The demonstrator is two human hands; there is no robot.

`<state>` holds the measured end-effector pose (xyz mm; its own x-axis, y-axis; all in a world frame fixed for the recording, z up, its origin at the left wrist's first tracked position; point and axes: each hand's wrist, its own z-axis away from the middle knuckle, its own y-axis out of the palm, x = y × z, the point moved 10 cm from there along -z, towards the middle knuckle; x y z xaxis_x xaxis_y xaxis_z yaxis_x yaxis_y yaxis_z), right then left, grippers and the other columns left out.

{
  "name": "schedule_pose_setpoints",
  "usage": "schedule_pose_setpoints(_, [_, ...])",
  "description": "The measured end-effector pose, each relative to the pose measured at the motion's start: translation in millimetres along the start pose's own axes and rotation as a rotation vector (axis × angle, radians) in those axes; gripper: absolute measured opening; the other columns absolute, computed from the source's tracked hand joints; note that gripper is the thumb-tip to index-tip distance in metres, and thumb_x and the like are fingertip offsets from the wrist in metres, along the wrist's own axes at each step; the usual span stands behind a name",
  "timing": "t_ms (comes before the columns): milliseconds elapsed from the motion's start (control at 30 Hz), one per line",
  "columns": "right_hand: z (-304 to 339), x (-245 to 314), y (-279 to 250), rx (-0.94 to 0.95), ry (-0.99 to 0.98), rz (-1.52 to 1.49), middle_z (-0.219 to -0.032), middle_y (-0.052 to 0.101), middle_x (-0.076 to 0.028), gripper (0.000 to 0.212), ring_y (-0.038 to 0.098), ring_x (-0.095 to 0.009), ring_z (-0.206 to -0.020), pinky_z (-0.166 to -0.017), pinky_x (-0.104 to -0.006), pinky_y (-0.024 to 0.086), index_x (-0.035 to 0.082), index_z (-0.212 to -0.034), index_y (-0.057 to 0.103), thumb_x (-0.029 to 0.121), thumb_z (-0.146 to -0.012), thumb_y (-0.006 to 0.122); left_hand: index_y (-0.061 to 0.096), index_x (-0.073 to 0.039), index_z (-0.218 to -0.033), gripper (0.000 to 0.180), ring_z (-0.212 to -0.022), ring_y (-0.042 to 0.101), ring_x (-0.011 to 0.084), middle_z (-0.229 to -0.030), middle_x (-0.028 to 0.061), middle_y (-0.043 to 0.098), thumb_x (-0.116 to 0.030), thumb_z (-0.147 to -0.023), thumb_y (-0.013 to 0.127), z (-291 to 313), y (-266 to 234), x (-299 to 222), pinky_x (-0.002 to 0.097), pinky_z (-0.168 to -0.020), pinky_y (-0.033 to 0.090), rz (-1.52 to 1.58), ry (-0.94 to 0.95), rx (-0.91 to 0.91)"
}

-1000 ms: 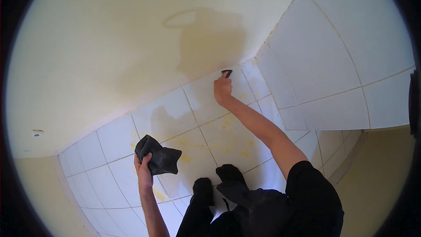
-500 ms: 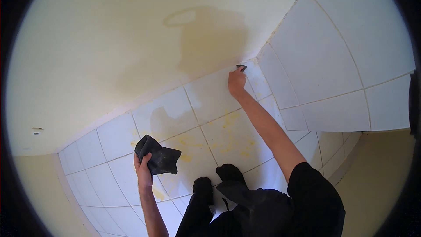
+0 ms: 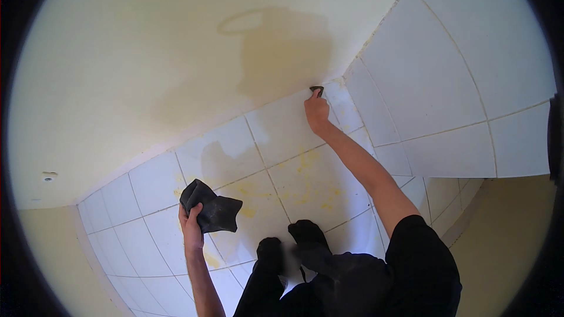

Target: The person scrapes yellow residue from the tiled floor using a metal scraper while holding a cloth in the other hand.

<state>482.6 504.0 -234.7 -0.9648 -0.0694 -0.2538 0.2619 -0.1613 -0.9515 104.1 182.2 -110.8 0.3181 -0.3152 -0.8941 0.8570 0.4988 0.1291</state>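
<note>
My left hand [image 3: 192, 229] is closed round the edge of a black, creased, pouch-like container [image 3: 218, 213], held over the tiled floor at lower left. What it holds inside cannot be made out. My right arm is stretched far forward. In the closed fingers of my right hand [image 3: 317, 113] is a small dark scraper [image 3: 316, 89], and its wide flat end meets the line where the floor tiles [image 3: 223, 133] join the cream wall [image 3: 147, 64]. The forefinger lies along the scraper's back. Its handle is hidden by the hand.
White tiles cover the wall [image 3: 435, 70] on the right, close to my right hand. Yellowish smears [image 3: 247, 206] mark the floor tiles ahead of my dark-clad feet [image 3: 308, 232]. A small white fitting [image 3: 49, 176] sits on the wall at far left. My shadow falls on the cream wall.
My right hand has slid the scraper slightly left along the foot of the wall, away from the corner, and its blade has turned a little. The left hand with the black container has hardly moved.
</note>
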Motion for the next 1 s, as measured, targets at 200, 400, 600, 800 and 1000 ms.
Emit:
schedule_pose_setpoints(200, [6.4, 6.0, -7.2, 0.020, 0.193, -0.232, -0.137, 0.051, -0.025, 0.032, 0.070, -0.022, -0.089, -0.068, -0.0326, 0.059, 0.004, -0.119, 0.067, 0.011, -0.088, 0.061, 0.052, -0.002, -0.130, 0.044, -0.102, 0.060, 0.0177, -0.116, 0.0083, 0.062, -0.007, -0.087, 0.060, 4.6, -2.4, 0.0, 0.0307, -0.090, 0.048, 0.011, -0.017, -0.017])
schedule_pose_setpoints(400, [3.5, 28.0, -0.6, 0.145, 0.017, -0.015, -0.140, 0.050, -0.019, 0.033, 0.068, -0.021, -0.100, -0.070, -0.0304, 0.059, 0.008, -0.120, 0.067, 0.009, -0.088, 0.060, 0.051, -0.001, -0.129, 0.044, -0.103, 0.060, 0.0180, -0.116, 0.0083, 0.062, -0.007, -0.087, 0.060, 2.8, -2.0, 4.5, 0.0310, -0.091, 0.048, 0.006, -0.031, 0.007])
schedule_pose_setpoints(600, [-13.7, -12.5, -1.8, 0.102, 0.175, -0.117, -0.147, 0.042, -0.020, 0.030, 0.067, -0.027, -0.102, -0.072, -0.0296, 0.059, 0.009, -0.117, 0.069, 0.010, -0.089, 0.060, 0.051, -0.001, -0.130, 0.044, -0.103, 0.060, 0.0183, -0.116, 0.0084, 0.062, -0.007, -0.087, 0.060, 4.8, -3.1, 3.4, 0.0311, -0.090, 0.048, 0.011, -0.010, 0.005])
schedule_pose_setpoints(800, [-3.7, -8.1, -3.1, 0.035, 0.076, -0.041, -0.145, 0.042, -0.022, 0.030, 0.068, -0.027, -0.099, -0.071, -0.0304, 0.059, 0.007, -0.118, 0.069, 0.010, -0.089, 0.060, 0.051, -0.001, -0.130, 0.044, -0.104, 0.059, 0.0183, -0.117, 0.0087, 0.062, -0.007, -0.087, 0.060, 7.8, -0.8, -1.8, 0.0307, -0.091, 0.048, 0.019, -0.023, -0.003])
schedule_pose_setpoints(1000, [-0.5, 11.1, 10.2, 0.071, 0.067, -0.012, -0.145, 0.043, -0.022, 0.032, 0.068, -0.025, -0.094, -0.067, -0.0312, 0.060, 0.003, -0.119, 0.067, 0.009, -0.088, 0.061, 0.051, -0.001, -0.131, 0.046, -0.104, 0.060, 0.0184, -0.117, 0.0088, 0.062, -0.007, -0.087, 0.060, 6.8, -1.9, 1.9, 0.0305, -0.091, 0.048, 0.009, -0.013, 0.010])
